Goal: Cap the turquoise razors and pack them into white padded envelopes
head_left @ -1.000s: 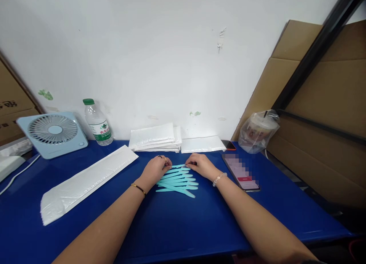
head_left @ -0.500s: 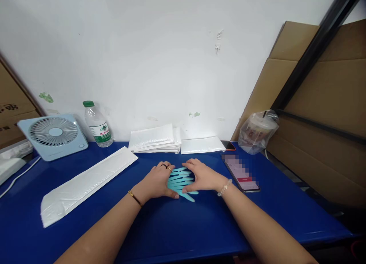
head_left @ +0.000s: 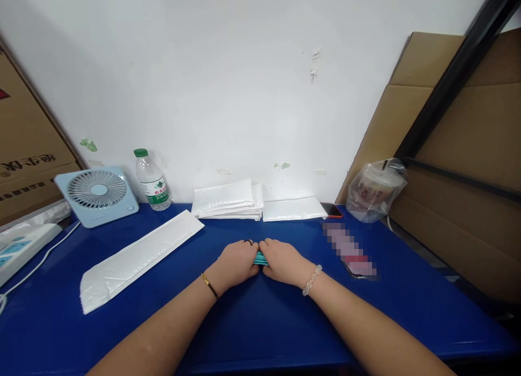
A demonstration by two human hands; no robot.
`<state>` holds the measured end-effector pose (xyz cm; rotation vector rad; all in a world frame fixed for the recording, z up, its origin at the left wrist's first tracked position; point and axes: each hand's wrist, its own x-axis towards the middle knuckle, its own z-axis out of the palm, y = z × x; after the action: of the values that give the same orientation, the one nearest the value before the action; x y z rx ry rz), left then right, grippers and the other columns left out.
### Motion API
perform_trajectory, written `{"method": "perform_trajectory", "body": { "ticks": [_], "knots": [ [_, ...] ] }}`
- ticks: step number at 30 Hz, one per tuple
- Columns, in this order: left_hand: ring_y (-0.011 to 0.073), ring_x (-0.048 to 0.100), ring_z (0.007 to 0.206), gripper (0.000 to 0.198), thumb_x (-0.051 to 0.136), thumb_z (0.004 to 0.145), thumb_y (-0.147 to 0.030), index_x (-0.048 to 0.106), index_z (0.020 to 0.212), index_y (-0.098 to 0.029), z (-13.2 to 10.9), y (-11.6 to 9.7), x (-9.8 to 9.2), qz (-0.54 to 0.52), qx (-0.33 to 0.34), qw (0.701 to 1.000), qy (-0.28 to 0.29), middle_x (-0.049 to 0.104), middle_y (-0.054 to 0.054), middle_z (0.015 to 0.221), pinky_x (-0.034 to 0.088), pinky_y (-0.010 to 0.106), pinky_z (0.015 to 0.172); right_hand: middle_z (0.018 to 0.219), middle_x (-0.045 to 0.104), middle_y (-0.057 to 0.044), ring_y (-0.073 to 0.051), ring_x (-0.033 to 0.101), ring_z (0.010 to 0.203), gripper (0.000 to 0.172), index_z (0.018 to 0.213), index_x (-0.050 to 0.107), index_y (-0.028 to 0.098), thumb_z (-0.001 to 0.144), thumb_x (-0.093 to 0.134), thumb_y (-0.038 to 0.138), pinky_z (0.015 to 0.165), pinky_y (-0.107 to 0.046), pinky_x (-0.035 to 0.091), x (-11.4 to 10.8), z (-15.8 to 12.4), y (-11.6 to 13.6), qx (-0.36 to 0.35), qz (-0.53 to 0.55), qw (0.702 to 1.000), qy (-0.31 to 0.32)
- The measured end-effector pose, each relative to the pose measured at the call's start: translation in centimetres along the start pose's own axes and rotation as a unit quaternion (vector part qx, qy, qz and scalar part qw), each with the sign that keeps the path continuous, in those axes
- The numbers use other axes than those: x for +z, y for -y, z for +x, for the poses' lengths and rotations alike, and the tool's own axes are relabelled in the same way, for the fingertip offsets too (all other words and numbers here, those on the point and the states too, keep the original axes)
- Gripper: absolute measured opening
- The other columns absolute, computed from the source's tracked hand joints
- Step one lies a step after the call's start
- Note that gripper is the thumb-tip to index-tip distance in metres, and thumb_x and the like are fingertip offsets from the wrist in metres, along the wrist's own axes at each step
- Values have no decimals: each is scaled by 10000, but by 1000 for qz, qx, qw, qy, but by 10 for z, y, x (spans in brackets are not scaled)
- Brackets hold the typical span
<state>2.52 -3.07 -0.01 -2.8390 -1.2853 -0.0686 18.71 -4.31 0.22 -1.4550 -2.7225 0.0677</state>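
Note:
A bundle of slim teal sticks (head_left: 260, 258) lies low over the blue table, gathered between my two hands. Around its left end my left hand (head_left: 239, 261) is closed, with rings on the fingers. My right hand (head_left: 281, 261) grips the other end, its fingertips almost meeting those of the left. Only a short middle stretch of the teal bundle shows; the fingers cover the ends. What kind of sticks they are cannot be made out.
A long white padded mailer (head_left: 140, 262) lies left of my hands. Behind stand stacked white mailers (head_left: 223, 199) and a single mailer (head_left: 293, 209). Around them are a fan (head_left: 97, 194), a water bottle (head_left: 152, 183), a phone (head_left: 350, 251) and a bagged drink cup (head_left: 374, 191).
The teal sticks were spread out in a loose fan between my open hands. Both hands have drawn together and closed, squeezing the sticks into a compact bundle. The view has shifted slightly left.

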Motion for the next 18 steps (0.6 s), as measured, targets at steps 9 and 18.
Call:
{"method": "perform_trajectory", "body": {
  "ticks": [9,18],
  "knots": [
    [221,640,741,214,463,819,-378,572,894,-210,3,5,-9,-54,-95,994,-10,665,47,805,445,277,605,1123,568,-66,-198,549,1006,369,1179,463,232,863,488,421,799,-305,453,-14,-5,-20,7,360,911,-202],
    [248,648,755,194,448,808,-216,582,941,-174,-1,-6,-14,20,-103,994,-14,672,92,807,473,334,649,1065,604,-106,-264,536,1027,430,1130,528,176,731,621,308,887,-397,402,-20,-9,8,11,129,980,-152]
  ]
}}
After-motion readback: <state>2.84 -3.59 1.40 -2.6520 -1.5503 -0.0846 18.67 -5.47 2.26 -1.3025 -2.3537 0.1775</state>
